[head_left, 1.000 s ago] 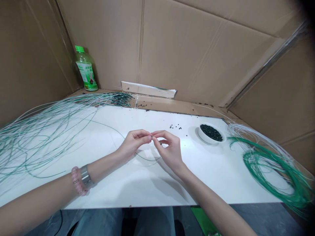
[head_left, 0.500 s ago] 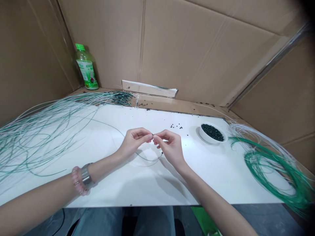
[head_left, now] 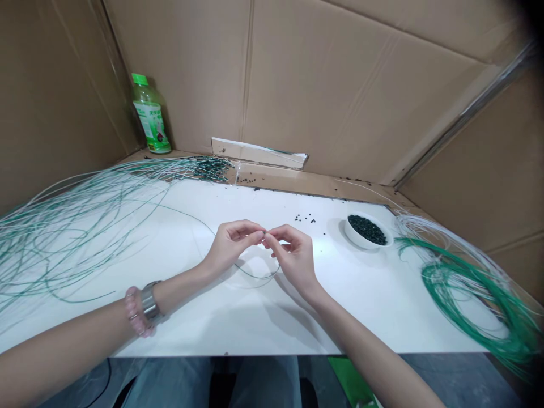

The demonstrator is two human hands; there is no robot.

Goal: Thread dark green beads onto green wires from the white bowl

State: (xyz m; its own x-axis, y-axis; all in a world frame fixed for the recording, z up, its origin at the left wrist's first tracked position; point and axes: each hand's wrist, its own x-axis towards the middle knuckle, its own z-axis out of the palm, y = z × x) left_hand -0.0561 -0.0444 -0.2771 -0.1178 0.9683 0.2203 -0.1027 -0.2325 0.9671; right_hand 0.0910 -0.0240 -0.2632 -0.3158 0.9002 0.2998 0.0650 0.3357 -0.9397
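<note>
1. White, smooth and matte, the table top [head_left: 238, 317] fills the middle of the frame; brown corrugated cardboard walls [head_left: 340, 85] with fold creases close it in behind and on both sides.
2. Left hand [head_left: 232, 243], at frame centre, has thumb and forefinger pinched shut on a thin green wire [head_left: 255, 276]. A pink bead bracelet [head_left: 132, 311] and a grey metal band sit on that wrist.
3. Right hand [head_left: 293, 255] meets the left fingertip to fingertip, its thumb and forefinger closed on the same wire; the other fingers curl loosely. Whether a bead sits between the tips is too small to tell.
4. The wire hangs from the pinch in a shallow loop just below the hands, lies on the table, then runs in a long curve toward the upper left.
5. A round white bowl [head_left: 356, 238], glossy, stands right of centre, near the right hand and apart from it, holding small dark green beads [head_left: 368, 229].
6. A few loose beads [head_left: 305, 218] lie scattered between the hands and the bowl.
7. Bright green wire coils [head_left: 471, 306], mixed with pale strands, lie in rings at the lower right.
8. A loose fan of pale and green strands [head_left: 72, 226] spreads across the left half of the frame.
9. A clear plastic bottle [head_left: 149, 116] with green cap and label stands upright in the upper left corner.
</note>
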